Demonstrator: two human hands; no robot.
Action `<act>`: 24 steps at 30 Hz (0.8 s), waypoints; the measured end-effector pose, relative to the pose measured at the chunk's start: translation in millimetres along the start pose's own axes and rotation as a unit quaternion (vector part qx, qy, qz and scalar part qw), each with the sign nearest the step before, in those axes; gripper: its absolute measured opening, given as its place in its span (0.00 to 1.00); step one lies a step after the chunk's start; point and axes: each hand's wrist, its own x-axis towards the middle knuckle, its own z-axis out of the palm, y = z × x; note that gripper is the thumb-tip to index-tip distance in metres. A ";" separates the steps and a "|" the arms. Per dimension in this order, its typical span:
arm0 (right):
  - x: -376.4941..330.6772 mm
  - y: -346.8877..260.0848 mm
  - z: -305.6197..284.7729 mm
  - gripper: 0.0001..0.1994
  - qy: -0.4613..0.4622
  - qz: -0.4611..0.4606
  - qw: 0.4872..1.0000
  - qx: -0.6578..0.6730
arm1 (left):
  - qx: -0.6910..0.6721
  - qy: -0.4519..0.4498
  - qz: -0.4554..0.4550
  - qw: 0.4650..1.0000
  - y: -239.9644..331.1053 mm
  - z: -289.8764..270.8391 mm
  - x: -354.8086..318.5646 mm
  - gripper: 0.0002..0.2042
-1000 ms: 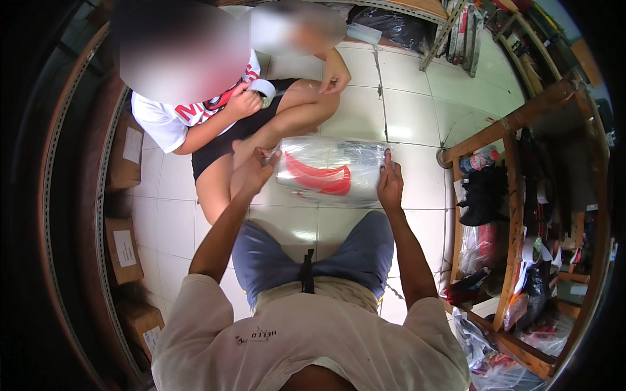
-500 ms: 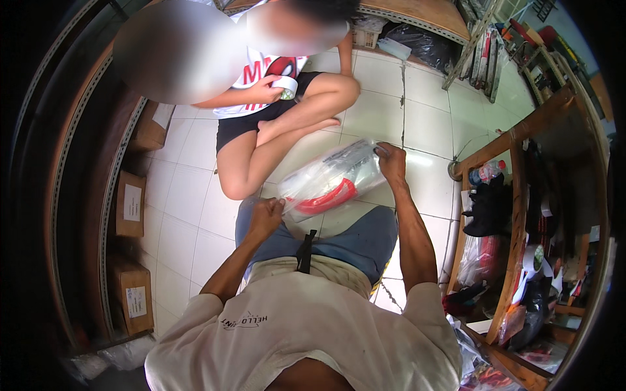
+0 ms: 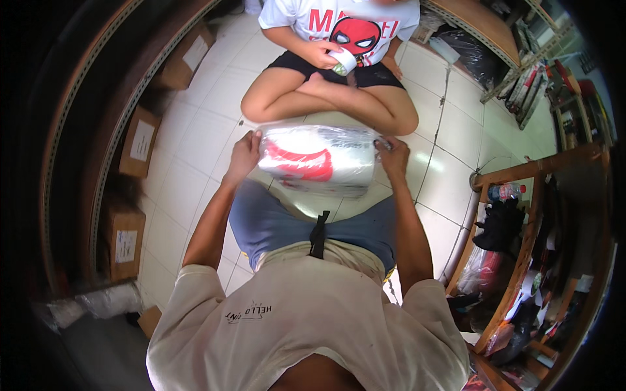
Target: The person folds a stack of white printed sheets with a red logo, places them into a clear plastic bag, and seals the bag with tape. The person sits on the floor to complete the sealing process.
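A white bundle with a red curved patch and grey markings, wrapped in loose clear plastic, forms a plastic-wrapped package point(image 3: 345, 159) in front of my crossed legs. Its left end is pinched by my left hand point(image 3: 246, 155), with the fingers closed on the plastic at the corner. At the opposite end, my right hand point(image 3: 393, 158) grips the gathered plastic. The package lies nearly level between both hands, low over the tiled floor; whether it rests on the tiles I cannot tell. Its underside is hidden.
Across from me, a person point(image 3: 280, 98) sits cross-legged, holding a tape roll point(image 3: 343, 62). Cardboard boxes point(image 3: 139, 142) line the left shelf. On the right, a wooden rack point(image 3: 521, 260) holds a plastic bottle point(image 3: 506, 191), another tape roll point(image 3: 531, 281) and bags.
The package has turned from slanted to nearly level, its left end swinging away from me. My left hand moved forward with it; my right hand keeps its grip. The view has shifted.
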 end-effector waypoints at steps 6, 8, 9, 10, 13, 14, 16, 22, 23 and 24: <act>5.6 -24.3 -24.0 0.15 -0.037 -0.181 0.969 -0.163 | -0.221 -0.159 0.015 0.962 -5.2 -11.6 -9.1 0.19; 20.3 -25.9 -26.0 0.18 -0.087 -0.220 0.951 -0.198 | -0.073 -0.216 0.036 0.973 0.1 -25.0 7.2 0.18; 23.5 -28.9 -26.8 0.20 -0.114 -0.242 0.940 -0.212 | -0.046 -0.237 0.048 0.969 -8.0 -26.7 15.1 0.17; 21.0 -42.9 -27.9 0.22 -0.162 -0.185 0.941 -0.234 | -0.054 -0.245 0.040 0.967 -6.3 -29.2 14.8 0.16; 17.0 -66.4 -27.2 0.32 -0.237 -0.063 0.921 -0.303 | 0.004 -0.219 0.101 0.971 -4.9 -29.5 18.2 0.13; 13.1 -69.5 -30.1 0.33 -0.239 -0.043 0.923 -0.298 | 0.030 -0.204 0.107 0.973 -5.0 -27.5 19.4 0.14; -2.3 -82.5 -33.1 0.34 -0.255 -0.006 0.923 -0.287 | 0.082 -0.172 0.105 0.976 -3.9 -27.0 10.8 0.18; -6.1 -59.4 -31.6 0.12 -0.272 0.134 0.948 0.101 | 0.023 -0.134 0.095 0.986 3.3 -21.4 1.4 0.31; -8.4 -60.1 -30.4 0.10 -0.255 0.146 0.946 0.135 | 0.041 -0.145 0.141 0.979 -16.1 -17.9 6.2 0.31; -8.6 -57.5 -31.0 0.10 -0.244 0.155 0.946 0.149 | 0.058 -0.154 0.186 0.969 -24.6 -17.3 8.7 0.32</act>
